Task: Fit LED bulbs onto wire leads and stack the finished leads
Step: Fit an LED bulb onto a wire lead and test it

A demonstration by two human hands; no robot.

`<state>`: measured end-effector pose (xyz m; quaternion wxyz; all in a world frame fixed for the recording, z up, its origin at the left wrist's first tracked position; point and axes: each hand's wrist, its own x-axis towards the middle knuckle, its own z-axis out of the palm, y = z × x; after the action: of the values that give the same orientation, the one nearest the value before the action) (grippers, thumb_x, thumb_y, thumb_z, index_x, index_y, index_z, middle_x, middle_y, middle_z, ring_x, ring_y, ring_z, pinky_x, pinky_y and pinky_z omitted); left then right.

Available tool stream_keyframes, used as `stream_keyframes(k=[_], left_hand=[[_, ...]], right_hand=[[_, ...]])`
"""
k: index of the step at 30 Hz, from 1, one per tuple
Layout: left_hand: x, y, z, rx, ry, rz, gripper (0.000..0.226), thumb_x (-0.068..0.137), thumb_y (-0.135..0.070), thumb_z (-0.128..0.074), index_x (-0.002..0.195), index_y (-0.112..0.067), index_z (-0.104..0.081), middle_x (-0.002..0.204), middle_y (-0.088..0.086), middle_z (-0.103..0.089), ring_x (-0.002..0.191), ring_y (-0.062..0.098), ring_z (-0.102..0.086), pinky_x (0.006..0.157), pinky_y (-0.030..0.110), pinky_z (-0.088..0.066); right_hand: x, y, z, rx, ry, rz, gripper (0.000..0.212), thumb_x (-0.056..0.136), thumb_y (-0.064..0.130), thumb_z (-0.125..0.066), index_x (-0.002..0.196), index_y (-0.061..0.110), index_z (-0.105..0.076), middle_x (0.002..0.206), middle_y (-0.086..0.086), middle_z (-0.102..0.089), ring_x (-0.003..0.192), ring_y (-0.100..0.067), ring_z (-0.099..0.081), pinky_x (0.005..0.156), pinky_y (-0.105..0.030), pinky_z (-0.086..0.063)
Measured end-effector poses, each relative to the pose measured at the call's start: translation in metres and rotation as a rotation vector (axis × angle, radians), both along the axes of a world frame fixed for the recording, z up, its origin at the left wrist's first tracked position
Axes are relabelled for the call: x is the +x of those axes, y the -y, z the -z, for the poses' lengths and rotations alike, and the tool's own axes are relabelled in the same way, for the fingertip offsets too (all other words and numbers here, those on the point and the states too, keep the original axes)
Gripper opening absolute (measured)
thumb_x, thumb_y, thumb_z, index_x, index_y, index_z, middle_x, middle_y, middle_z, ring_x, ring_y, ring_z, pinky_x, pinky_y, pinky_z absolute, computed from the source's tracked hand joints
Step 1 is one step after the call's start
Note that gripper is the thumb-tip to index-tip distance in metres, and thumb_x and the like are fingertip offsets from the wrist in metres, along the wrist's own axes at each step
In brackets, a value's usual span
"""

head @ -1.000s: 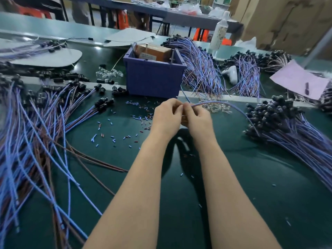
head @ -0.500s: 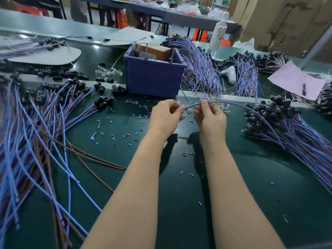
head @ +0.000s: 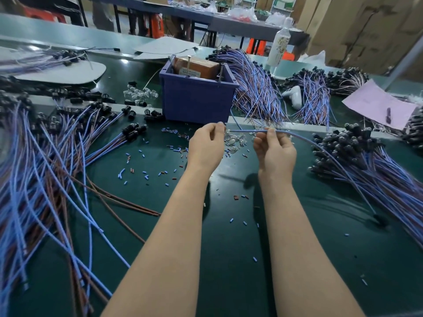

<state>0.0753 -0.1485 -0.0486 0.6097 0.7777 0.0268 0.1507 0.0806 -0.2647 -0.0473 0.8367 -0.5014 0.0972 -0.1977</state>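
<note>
Judging by the heaps, the job looks about midway: a big stack of finished leads (head: 357, 152) with black caps lies on the right of the surface (head: 229, 236), and many more leads (head: 45, 175) sprawl on the left. One thin blue wire lead (head: 248, 131) is held above the loose clear bulbs (head: 234, 140). The right hand (head: 274, 152) has its grip clamped on it, and the left hand (head: 207, 147) is pinched together at its free end, probably on an LED bulb too small to confirm.
</note>
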Motion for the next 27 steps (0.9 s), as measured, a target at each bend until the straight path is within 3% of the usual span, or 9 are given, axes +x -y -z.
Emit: stream_keyframes(k=[3, 6, 11, 16, 19, 24, 27], left_hand=[[-0.0014, 0.0018, -0.0012, -0.04, -0.02, 0.073, 0.026, 0.097, -0.028, -0.05, 0.09, -0.009, -0.066, 0.079, 0.0, -0.067, 0.081, 0.02, -0.062, 0.087, 0.039, -0.051], [-0.0015, 0.0018, -0.0006, -0.051, -0.039, 0.094, 0.014, 0.094, -0.019, -0.056, 0.085, -0.012, -0.064, 0.073, -0.005, -0.065, 0.081, 0.02, -0.064, 0.089, 0.042, -0.052], [-0.0016, 0.0019, -0.0004, -0.108, -0.052, 0.096, 0.012, 0.092, -0.02, -0.06, 0.082, -0.014, -0.064, 0.07, -0.006, -0.063, 0.075, 0.015, -0.06, 0.088, 0.038, -0.052], [-0.0008, 0.0006, 0.0013, -0.066, -0.024, 0.025, 0.015, 0.091, -0.024, -0.062, 0.083, -0.011, -0.065, 0.072, 0.001, -0.063, 0.072, 0.016, -0.057, 0.077, 0.031, -0.048], [-0.0009, 0.0011, 0.0014, -0.001, -0.005, 0.017, 0.017, 0.092, -0.026, -0.06, 0.082, -0.012, -0.062, 0.067, -0.004, -0.058, 0.065, 0.012, -0.051, 0.068, 0.025, -0.043], [0.0014, 0.0035, 0.0003, -0.015, -0.018, 0.037, 0.021, 0.096, -0.026, -0.053, 0.094, -0.006, -0.061, 0.073, -0.005, -0.052, 0.074, 0.015, -0.048, 0.075, 0.03, -0.042], [0.003, 0.0021, 0.0019, -0.019, -0.035, -0.001, 0.018, 0.097, -0.026, -0.051, 0.092, -0.01, -0.058, 0.073, -0.009, -0.052, 0.068, 0.007, -0.047, 0.071, 0.025, -0.038]], right_hand=[[-0.0011, -0.0009, 0.0007, -0.023, 0.001, -0.022, 0.022, 0.098, 0.01, -0.047, 0.078, 0.012, -0.055, 0.054, 0.008, -0.061, 0.05, -0.003, -0.056, 0.056, -0.015, -0.05], [-0.0018, -0.0018, 0.0001, -0.034, -0.005, -0.03, 0.022, 0.098, 0.01, -0.047, 0.078, 0.012, -0.056, 0.057, 0.005, -0.06, 0.05, -0.002, -0.056, 0.057, -0.016, -0.05], [-0.0027, -0.0005, -0.0003, 0.005, -0.034, -0.032, 0.023, 0.098, 0.01, -0.048, 0.077, 0.012, -0.056, 0.058, 0.004, -0.06, 0.049, -0.003, -0.055, 0.055, -0.015, -0.05], [-0.0035, -0.001, -0.001, -0.001, -0.067, -0.034, 0.024, 0.098, 0.009, -0.049, 0.075, 0.012, -0.055, 0.049, 0.009, -0.061, 0.047, -0.001, -0.054, 0.053, -0.014, -0.049], [-0.0038, -0.0004, -0.0008, 0.003, -0.076, -0.031, 0.023, 0.097, 0.01, -0.049, 0.075, 0.012, -0.056, 0.05, 0.009, -0.061, 0.047, -0.001, -0.054, 0.054, -0.014, -0.049], [-0.003, -0.0018, -0.0007, 0.06, -0.089, -0.024, 0.026, 0.098, 0.009, -0.048, 0.073, 0.011, -0.055, 0.048, 0.009, -0.06, 0.045, 0.0, -0.054, 0.053, -0.014, -0.049], [-0.0025, 0.0008, -0.0002, 0.099, -0.099, 0.01, 0.027, 0.098, 0.009, -0.047, 0.073, 0.011, -0.053, 0.046, 0.009, -0.06, 0.043, 0.001, -0.053, 0.052, -0.014, -0.049]])
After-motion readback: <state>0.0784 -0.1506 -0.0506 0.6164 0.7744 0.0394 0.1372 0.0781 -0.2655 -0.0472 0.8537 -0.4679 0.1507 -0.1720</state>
